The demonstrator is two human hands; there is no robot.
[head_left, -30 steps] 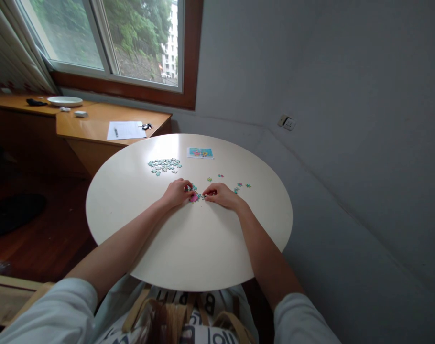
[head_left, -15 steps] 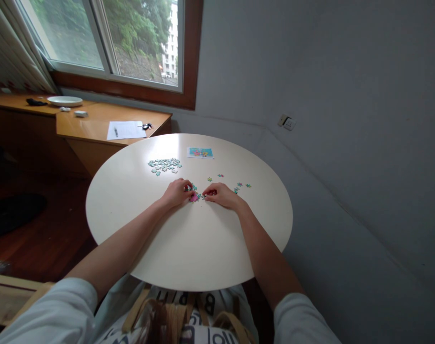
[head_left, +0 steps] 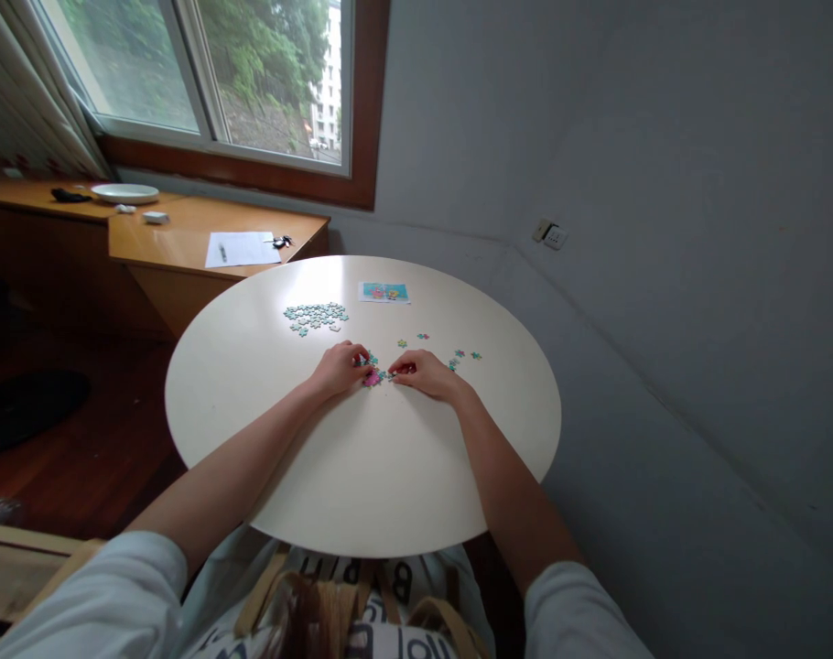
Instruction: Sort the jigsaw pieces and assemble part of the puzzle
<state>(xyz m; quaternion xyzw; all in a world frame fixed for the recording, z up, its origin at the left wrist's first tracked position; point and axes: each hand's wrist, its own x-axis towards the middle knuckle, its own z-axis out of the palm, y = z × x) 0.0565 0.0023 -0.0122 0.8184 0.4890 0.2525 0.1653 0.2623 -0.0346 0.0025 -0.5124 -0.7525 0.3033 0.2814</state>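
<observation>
A round white table (head_left: 362, 476) carries a jigsaw. My left hand (head_left: 339, 367) and my right hand (head_left: 425, 372) rest on it side by side, both with fingers curled. Between them lies a small joined cluster of pink and teal puzzle pieces (head_left: 373, 374). My left fingers press on the cluster's left side. My right fingertips pinch a small piece at its right edge. A pile of loose teal pieces (head_left: 316, 317) lies farther back on the left. A few scattered pieces (head_left: 461, 357) lie to the right. A small reference picture (head_left: 384, 292) lies near the far edge.
A wooden desk (head_left: 183, 240) under the window holds a sheet of paper (head_left: 241, 248), keys, and a white plate (head_left: 124, 193). Grey walls close in on the right, with a wall socket (head_left: 550, 234). A wooden chair and dark floor are on the left.
</observation>
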